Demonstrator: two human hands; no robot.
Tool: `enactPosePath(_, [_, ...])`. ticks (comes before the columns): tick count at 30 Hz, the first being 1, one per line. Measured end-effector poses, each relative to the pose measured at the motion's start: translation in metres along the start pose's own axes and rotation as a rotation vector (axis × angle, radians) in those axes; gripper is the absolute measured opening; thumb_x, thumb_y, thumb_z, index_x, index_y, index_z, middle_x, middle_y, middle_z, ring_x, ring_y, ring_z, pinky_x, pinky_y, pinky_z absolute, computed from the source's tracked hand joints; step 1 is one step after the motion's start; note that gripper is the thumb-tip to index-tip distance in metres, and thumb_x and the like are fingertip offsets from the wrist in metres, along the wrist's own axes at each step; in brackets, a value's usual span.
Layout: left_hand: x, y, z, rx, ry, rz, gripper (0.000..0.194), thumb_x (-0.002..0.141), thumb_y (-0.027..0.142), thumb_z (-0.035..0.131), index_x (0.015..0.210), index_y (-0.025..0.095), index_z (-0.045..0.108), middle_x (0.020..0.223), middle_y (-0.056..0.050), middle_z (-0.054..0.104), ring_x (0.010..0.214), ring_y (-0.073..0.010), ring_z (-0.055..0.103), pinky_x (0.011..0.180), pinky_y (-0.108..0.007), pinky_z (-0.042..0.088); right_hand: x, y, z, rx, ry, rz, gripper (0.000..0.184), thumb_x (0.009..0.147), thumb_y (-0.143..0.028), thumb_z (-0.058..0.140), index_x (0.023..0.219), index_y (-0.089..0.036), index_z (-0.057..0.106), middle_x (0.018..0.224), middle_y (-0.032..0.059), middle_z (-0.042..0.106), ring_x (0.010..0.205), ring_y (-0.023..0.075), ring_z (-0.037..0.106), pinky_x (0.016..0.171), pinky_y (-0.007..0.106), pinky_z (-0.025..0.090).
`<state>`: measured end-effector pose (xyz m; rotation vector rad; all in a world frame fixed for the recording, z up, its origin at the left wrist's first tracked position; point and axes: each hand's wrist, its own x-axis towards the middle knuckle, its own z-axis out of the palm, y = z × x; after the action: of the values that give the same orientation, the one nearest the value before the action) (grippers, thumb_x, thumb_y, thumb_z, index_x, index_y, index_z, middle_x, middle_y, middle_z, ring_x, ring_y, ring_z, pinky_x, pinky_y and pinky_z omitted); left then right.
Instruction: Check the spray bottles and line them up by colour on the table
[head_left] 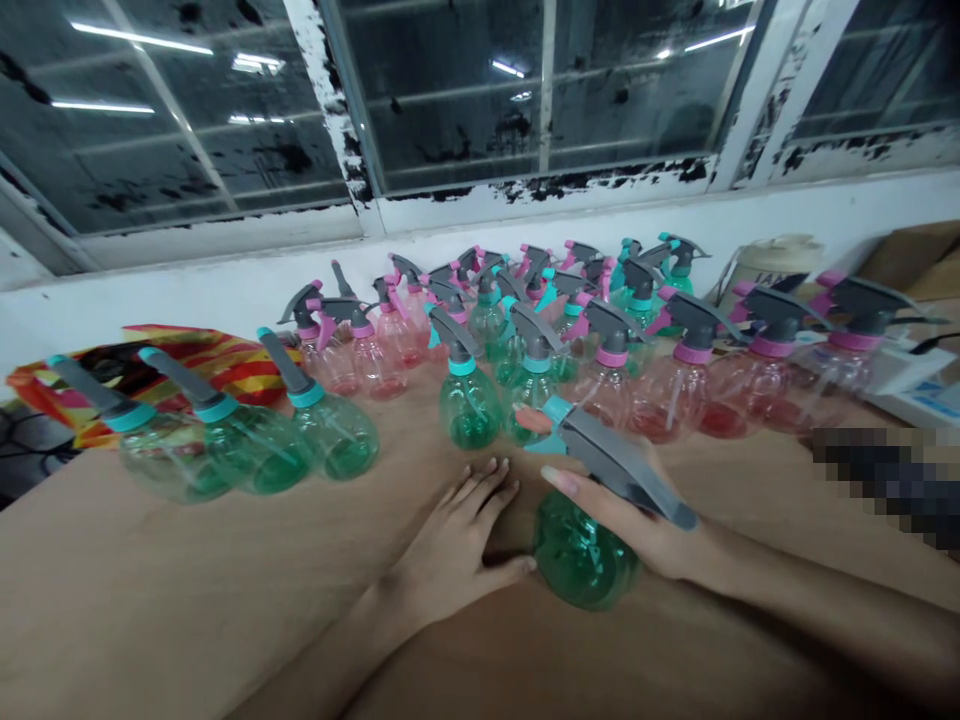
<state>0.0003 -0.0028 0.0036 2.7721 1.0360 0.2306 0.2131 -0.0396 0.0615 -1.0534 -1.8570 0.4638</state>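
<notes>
A green see-through spray bottle [581, 565] with a grey and teal trigger head stands tilted in front of me. My right hand [645, 525] is wrapped around its neck just under the head, thumb on the near side. The head hides part of the fingers. My left hand [457, 535] lies on the wooden table [300, 590], its fingers stretched out and its thumb tip at the bottle's left side. Just beyond my hands stands another green spray bottle [470, 405] with a teal collar.
Several pink spray bottles [664, 405] line the right, with more green and pink ones behind. On the left are three green bottles [341, 440] with grey heads. A colourful bag [225, 350], a pale container [772, 265] and a cardboard box [919, 255] lie near the windowed wall.
</notes>
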Motion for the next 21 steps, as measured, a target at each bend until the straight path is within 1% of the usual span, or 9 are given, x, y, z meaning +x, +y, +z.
enactPosePath(3, [-0.0007, -0.0004, 0.0011, -0.008, 0.011, 0.004, 0.072, 0.085, 0.060, 0.056, 0.140, 0.016, 0.040, 0.147, -0.014, 0.038, 0.137, -0.0300, 0.030, 0.112, -0.049, 0.024, -0.0019, 0.0038, 0.0012, 0.084, -0.008, 0.042, 0.016, 0.088, -0.039, 0.054, 0.085, -0.027, 0.066, 0.074, 0.0003, 0.063, 0.069, 0.0189, 0.063, 0.065, 0.034, 0.054])
enactPosePath(7, [-0.0006, 0.0000, 0.0005, -0.042, 0.020, 0.003, 0.072, 0.085, 0.057, 0.059, 0.140, 0.016, 0.039, 0.148, -0.014, 0.036, 0.138, -0.0297, 0.029, 0.113, -0.049, 0.023, -0.0036, 0.0067, 0.0017, 0.160, -0.013, 0.046, 0.014, 0.087, -0.037, 0.057, 0.092, -0.027, 0.064, 0.082, 0.0005, 0.065, 0.076, 0.0193, 0.064, 0.070, 0.035, 0.055])
enactPosePath(8, [-0.0004, 0.0001, 0.0003, -0.039, 0.015, 0.000, 0.072, 0.085, 0.057, 0.059, 0.141, 0.016, 0.039, 0.148, -0.014, 0.036, 0.138, -0.0297, 0.029, 0.113, -0.049, 0.023, -0.0034, 0.0066, 0.0015, 0.174, -0.020, 0.040, 0.015, 0.087, -0.036, 0.058, 0.096, -0.026, 0.064, 0.083, 0.0006, 0.066, 0.078, 0.0196, 0.065, 0.072, 0.035, 0.055])
enactPosePath(10, [-0.0001, 0.0002, 0.0003, -0.013, 0.000, -0.003, 0.073, 0.085, 0.057, 0.058, 0.141, 0.014, 0.038, 0.149, -0.015, 0.034, 0.139, -0.0296, 0.027, 0.113, -0.049, 0.023, -0.0021, 0.0058, 0.0009, 0.202, -0.027, 0.023, 0.024, 0.086, -0.034, 0.058, 0.108, -0.026, 0.063, 0.092, 0.0017, 0.069, 0.090, 0.0209, 0.066, 0.082, 0.036, 0.054])
enactPosePath(12, [0.0000, 0.0000, 0.0010, 0.010, -0.013, -0.001, 0.075, 0.086, 0.057, 0.057, 0.142, 0.013, 0.037, 0.150, -0.016, 0.032, 0.139, -0.0295, 0.025, 0.113, -0.048, 0.022, -0.0005, 0.0051, 0.0004, 0.230, -0.044, 0.015, 0.035, 0.086, -0.031, 0.059, 0.121, -0.026, 0.058, 0.105, 0.0031, 0.069, 0.107, 0.0216, 0.063, 0.094, 0.038, 0.050])
enactPosePath(14, [-0.0001, -0.0002, 0.0019, 0.009, -0.013, 0.004, 0.075, 0.086, 0.058, 0.056, 0.142, 0.013, 0.036, 0.151, -0.015, 0.031, 0.140, -0.0292, 0.025, 0.113, -0.048, 0.021, 0.0009, 0.0049, 0.0003, 0.257, -0.070, 0.017, 0.040, 0.086, -0.029, 0.060, 0.125, -0.027, 0.055, 0.116, 0.0037, 0.067, 0.116, 0.0211, 0.058, 0.101, 0.038, 0.045])
enactPosePath(17, [-0.0005, -0.0003, 0.0025, -0.006, -0.002, 0.006, 0.074, 0.086, 0.058, 0.056, 0.143, 0.014, 0.035, 0.151, -0.015, 0.031, 0.140, -0.0292, 0.025, 0.114, -0.048, 0.021, 0.0022, 0.0048, 0.0001, 0.298, -0.082, 0.020, 0.038, 0.085, -0.026, 0.060, 0.123, -0.028, 0.057, 0.122, 0.0034, 0.064, 0.117, 0.0203, 0.058, 0.101, 0.038, 0.046])
enactPosePath(19, [-0.0006, -0.0001, 0.0022, -0.010, -0.004, 0.002, 0.074, 0.086, 0.058, 0.056, 0.142, 0.013, 0.036, 0.151, -0.016, 0.030, 0.140, -0.0295, 0.025, 0.114, -0.048, 0.021, 0.0027, 0.0037, -0.0002, 0.324, -0.072, 0.027, 0.035, 0.085, -0.025, 0.060, 0.120, -0.028, 0.059, 0.120, 0.0032, 0.065, 0.114, 0.0204, 0.060, 0.099, 0.037, 0.047])
enactPosePath(21, [-0.0005, 0.0000, 0.0017, -0.006, -0.006, -0.001, 0.074, 0.086, 0.059, 0.055, 0.141, 0.013, 0.037, 0.151, -0.016, 0.029, 0.139, -0.0296, 0.026, 0.113, -0.048, 0.022, 0.0027, 0.0017, -0.0008, 0.338, -0.056, 0.038, 0.031, 0.084, -0.024, 0.060, 0.115, -0.027, 0.060, 0.115, 0.0031, 0.067, 0.107, 0.0206, 0.063, 0.094, 0.036, 0.051])
